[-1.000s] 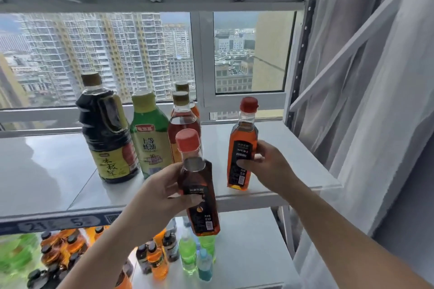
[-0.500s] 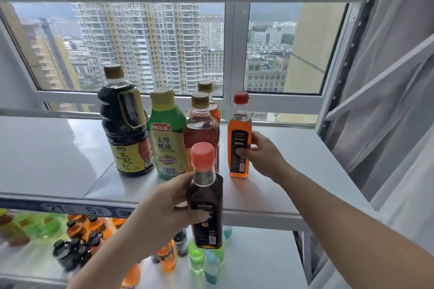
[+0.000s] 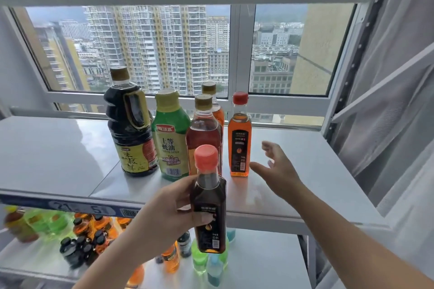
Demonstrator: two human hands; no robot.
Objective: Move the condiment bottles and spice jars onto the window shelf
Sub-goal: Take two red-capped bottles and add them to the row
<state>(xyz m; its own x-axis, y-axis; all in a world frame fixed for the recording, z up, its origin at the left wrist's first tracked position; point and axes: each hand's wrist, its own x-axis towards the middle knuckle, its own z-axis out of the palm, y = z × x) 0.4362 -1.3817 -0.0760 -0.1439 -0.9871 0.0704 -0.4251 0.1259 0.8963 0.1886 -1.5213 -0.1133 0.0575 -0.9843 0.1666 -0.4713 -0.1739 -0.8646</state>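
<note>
On the white metal window shelf (image 3: 58, 159) stand a dark handled soy-sauce jug (image 3: 131, 129), a green oyster-sauce bottle (image 3: 171, 141), two amber gold-capped bottles (image 3: 204, 131) and an orange red-capped bottle (image 3: 239, 145). At their 6 o'clock, before the shelf edge, the left hand (image 3: 169, 209) has its grip wrapped round an upright dark red-capped bottle (image 3: 209, 213). At the orange bottle's 3 o'clock the right hand (image 3: 276, 170) hovers, grip spread, touching nothing.

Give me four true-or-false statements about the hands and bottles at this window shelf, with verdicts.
1. The left hand holds the dark red-capped bottle. True.
2. The right hand grips the orange bottle. False: it is open, beside that bottle.
3. The green bottle stands upright on the window shelf. True.
4. The big dark jug lies on its side. False: it stands upright.
</note>
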